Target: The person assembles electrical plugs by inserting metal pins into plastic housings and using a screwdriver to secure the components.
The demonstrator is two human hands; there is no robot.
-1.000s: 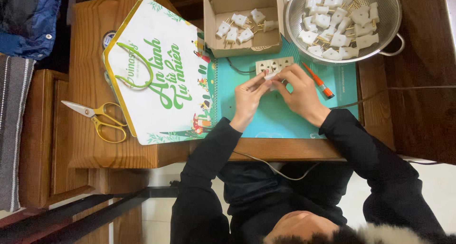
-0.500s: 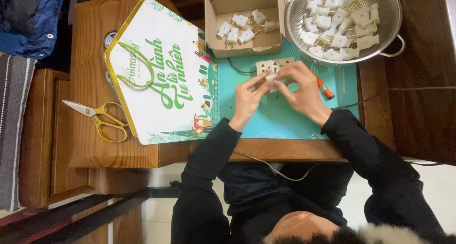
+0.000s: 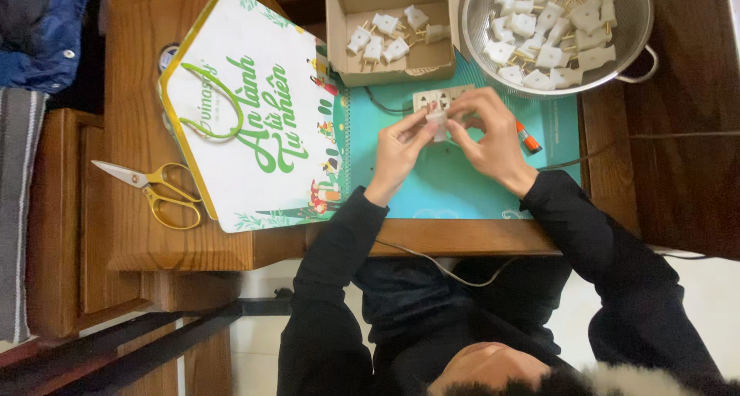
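Left hand (image 3: 401, 145) and right hand (image 3: 489, 138) pinch one white plug (image 3: 438, 124) between fingertips, both grips clamped. Held over teal mat (image 3: 455, 184), just beside socket strip (image 3: 438, 97).

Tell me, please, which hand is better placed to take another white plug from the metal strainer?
Probably the right hand: it is closest to the strainer, at the same end of the mat. The left hand sits farther off, nearer the cardboard box. Both pinch one plug.

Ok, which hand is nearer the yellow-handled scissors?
Left. The left hand sits across the white printed box from the scissors; the right hand lies farther, beyond the left.
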